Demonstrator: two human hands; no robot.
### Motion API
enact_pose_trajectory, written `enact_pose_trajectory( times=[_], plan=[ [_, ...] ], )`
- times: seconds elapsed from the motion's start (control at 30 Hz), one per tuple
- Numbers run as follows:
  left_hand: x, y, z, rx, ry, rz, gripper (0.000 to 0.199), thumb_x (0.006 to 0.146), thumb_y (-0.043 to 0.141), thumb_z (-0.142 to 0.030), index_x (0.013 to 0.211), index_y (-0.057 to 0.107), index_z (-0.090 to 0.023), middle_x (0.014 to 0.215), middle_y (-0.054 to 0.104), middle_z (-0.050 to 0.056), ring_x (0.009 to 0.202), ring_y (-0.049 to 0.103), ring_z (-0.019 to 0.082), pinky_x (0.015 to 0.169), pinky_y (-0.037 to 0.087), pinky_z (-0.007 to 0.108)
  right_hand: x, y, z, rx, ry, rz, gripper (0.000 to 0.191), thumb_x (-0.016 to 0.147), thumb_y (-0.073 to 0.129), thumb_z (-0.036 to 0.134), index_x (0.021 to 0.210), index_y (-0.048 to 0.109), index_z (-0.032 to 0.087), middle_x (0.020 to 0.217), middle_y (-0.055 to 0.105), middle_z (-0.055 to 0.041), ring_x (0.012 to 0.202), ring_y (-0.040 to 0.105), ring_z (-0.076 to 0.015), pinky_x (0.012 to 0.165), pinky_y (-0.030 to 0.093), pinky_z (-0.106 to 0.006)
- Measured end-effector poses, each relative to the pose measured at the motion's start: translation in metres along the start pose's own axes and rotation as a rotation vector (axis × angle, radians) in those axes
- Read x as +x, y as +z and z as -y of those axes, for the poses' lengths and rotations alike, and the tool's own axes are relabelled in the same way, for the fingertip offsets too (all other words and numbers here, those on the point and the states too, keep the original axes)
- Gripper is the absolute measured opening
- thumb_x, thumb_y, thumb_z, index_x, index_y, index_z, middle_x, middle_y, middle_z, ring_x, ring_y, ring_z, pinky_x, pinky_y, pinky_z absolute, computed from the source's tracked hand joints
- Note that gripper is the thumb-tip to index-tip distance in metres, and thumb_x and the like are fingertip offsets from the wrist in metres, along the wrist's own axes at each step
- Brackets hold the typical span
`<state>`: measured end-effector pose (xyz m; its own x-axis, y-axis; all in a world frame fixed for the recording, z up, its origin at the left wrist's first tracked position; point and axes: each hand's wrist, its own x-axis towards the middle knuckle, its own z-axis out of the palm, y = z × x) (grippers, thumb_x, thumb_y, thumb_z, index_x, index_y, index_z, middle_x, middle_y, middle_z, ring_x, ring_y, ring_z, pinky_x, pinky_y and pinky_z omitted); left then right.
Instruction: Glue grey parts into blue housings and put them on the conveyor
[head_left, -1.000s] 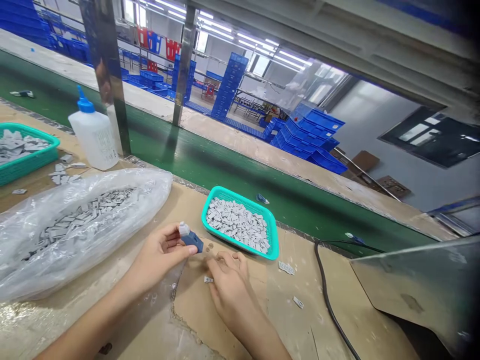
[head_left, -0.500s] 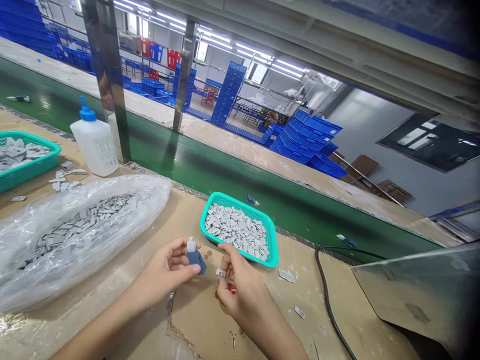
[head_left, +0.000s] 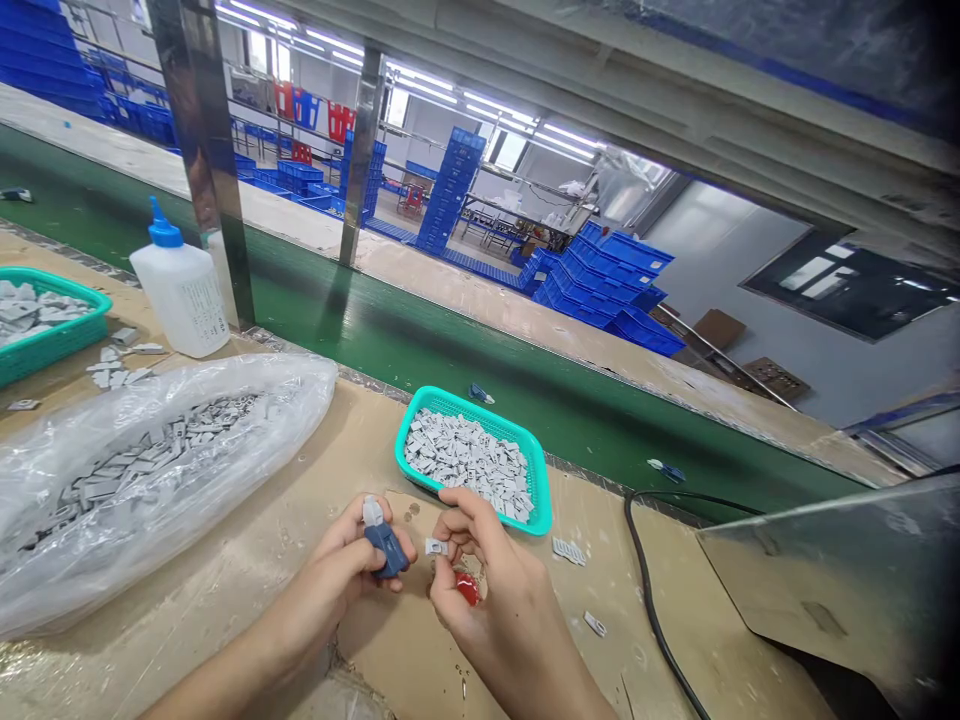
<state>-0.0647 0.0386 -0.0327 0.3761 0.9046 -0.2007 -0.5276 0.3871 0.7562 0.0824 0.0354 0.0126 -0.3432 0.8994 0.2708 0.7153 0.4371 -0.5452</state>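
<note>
My left hand (head_left: pixel 349 560) is closed around a dark blue plastic piece (head_left: pixel 388 552) with a light grey tip (head_left: pixel 373 512) pointing up. Pinched between thumb and fingers of my right hand (head_left: pixel 491 580) is a small light grey plastic part (head_left: pixel 436 547) with an opening in it. The two pieces are a short gap apart. Under my right hand a red round thing (head_left: pixel 467 588) shows partly. Just beyond both hands a turquoise basket (head_left: pixel 546 490) holds many small grey parts (head_left: pixel 469 460).
An open clear plastic bag (head_left: pixel 300 400) of grey pieces lies left, with a white bottle (head_left: pixel 184 300) behind it. Another turquoise basket (head_left: pixel 94 325) stands far left. A green conveyor belt (head_left: pixel 315 320) crosses behind; a black cable (head_left: pixel 645 590) and metal panel (head_left: pixel 825 570) are at right.
My left hand has turned the blue piece, so its broad side now faces me more, and has moved slightly down. The blue pieces on the belt appear further left.
</note>
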Motion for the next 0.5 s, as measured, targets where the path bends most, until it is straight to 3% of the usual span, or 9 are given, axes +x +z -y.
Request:
enact_pose_trajectory(
  times=[0.23,0.4,0.5],
  plan=[
    [-0.0038,0.0078,0.0002,-0.029,0.038,-0.007,0.021,0.067,0.051,-0.010,0.079,0.036,-0.020,0.075,0.050,-0.004,0.063,0.043,0.007,0.064,0.036,0.021,-0.0020,0.0057,0.0055,-0.020,-0.004,-0.017,0.048,0.070,0.040,0.003,0.113,0.034,0.023,0.082,0.056,0.0013,0.073,0.056,-0.0108,0.063,0.044,-0.017],
    [-0.0051,0.0064,-0.0035,-0.242,-0.029,0.004,0.028,0.056,0.045,-0.004,0.080,0.043,-0.018,0.081,0.053,0.000,0.082,0.050,0.012,0.082,0.038,0.027,-0.0028,0.0096,0.0045,-0.042,-0.022,-0.104,0.045,0.072,0.043,0.007,0.113,0.038,0.022,0.083,0.058,0.0000,0.072,0.057,-0.0113,0.065,0.047,-0.018],
    [-0.0057,0.0039,-0.0047,-0.146,-0.029,0.013,0.028,0.067,0.051,-0.009,0.091,0.043,-0.020,0.091,0.054,0.001,0.094,0.049,0.014,0.091,0.033,0.030,-0.0024,0.0078,0.0052,-0.028,-0.012,-0.125,0.042,0.074,0.044,0.008,0.113,0.039,0.021,0.081,0.058,0.0002,0.070,0.058,-0.0104,0.064,0.048,-0.017]
  ],
)
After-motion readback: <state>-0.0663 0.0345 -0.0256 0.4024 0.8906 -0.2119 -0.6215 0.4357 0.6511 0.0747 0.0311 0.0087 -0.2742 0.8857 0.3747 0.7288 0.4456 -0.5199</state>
